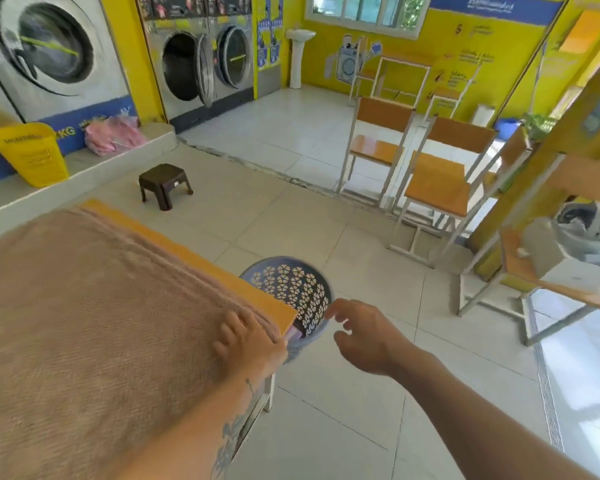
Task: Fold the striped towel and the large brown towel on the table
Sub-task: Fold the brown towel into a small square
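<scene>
The large brown towel (84,323) lies spread over the orange-topped table (201,261) at the left, covering most of it. My left hand (246,344) rests flat on the towel's near right corner, fingers spread. Off the table's edge, my right hand (364,334) hovers in the air with loosely bent fingers and holds nothing, just beside the rim of a blue perforated laundry basket (291,289). No striped towel shows in this view.
The basket stands on the tiled floor against the table's right corner. A small brown stool (165,183) sits further out. Orange chairs (437,181) and a desk (548,282) stand at right. Washing machines and a yellow basket (32,154) line the left wall.
</scene>
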### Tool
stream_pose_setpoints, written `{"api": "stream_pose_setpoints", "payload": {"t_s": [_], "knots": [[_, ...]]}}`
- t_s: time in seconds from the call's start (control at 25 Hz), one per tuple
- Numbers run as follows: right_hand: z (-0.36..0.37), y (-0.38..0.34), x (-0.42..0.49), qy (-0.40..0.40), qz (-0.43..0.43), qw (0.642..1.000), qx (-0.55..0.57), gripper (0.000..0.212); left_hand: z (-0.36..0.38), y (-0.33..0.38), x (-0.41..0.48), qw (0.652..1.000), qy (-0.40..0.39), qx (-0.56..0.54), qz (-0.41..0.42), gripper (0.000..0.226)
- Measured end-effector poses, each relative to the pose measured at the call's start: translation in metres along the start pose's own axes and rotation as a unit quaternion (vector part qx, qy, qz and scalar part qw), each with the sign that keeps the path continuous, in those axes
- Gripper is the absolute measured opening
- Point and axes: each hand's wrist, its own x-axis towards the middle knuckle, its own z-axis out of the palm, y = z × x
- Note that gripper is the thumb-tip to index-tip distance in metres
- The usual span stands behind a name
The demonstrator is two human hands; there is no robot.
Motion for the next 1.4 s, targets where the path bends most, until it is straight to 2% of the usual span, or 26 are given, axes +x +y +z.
{"api": "stream_pose_setpoints", "payload": {"t_s": [0.2,0.32,0.44,0.6,0.64,0.76,0.88,0.92,1.0,1.2,1.32,1.4], "knots": [[-0.019,0.036,0.107,-0.095,-0.114,0.989,-0.026,0.038,0.016,0.035,0.026,0.98,0.134,-0.018,-0.149,0.056],[-0.03,0.04,0.149,-0.211,-0.202,0.955,-0.056,0.035,0.007,0.058,0.029,0.97,0.105,-0.019,-0.219,0.054],[-0.041,0.031,0.187,-0.251,-0.272,0.923,-0.108,0.036,-0.004,0.071,0.033,0.965,0.066,-0.045,-0.25,0.054],[-0.027,0.01,0.235,-0.303,-0.331,0.887,-0.112,0.038,-0.028,0.063,0.04,0.921,0.078,-0.191,-0.331,0.012],[-0.021,0.003,0.245,-0.309,-0.333,0.886,-0.092,0.036,-0.035,0.059,0.045,0.912,0.073,-0.205,-0.346,0.013],[-0.001,-0.023,0.281,-0.303,-0.358,0.88,-0.074,0.042,-0.046,0.045,0.06,0.882,0.08,-0.275,-0.373,0.039],[0.017,-0.056,0.302,-0.357,-0.382,0.849,-0.082,0.056,-0.055,0.044,0.054,0.895,0.058,-0.251,-0.365,0.033],[0.023,-0.068,0.306,-0.359,-0.403,0.835,-0.108,0.062,-0.053,0.04,0.053,0.903,0.062,-0.227,-0.36,0.026],[0.039,-0.095,0.315,-0.353,-0.452,0.805,-0.155,0.074,-0.059,0.037,0.052,0.897,0.079,-0.212,-0.381,0.007],[0.079,-0.15,0.339,-0.294,-0.581,0.709,-0.272,0.087,-0.096,0.035,0.059,0.863,0.116,-0.198,-0.45,0.011],[0.101,-0.172,0.363,-0.267,-0.613,0.691,-0.275,0.091,-0.11,0.035,0.066,0.844,0.135,-0.196,-0.481,0.016],[0.116,-0.186,0.379,-0.252,-0.623,0.689,-0.27,0.084,-0.114,0.033,0.065,0.831,0.147,-0.21,-0.494,0.026]]}}
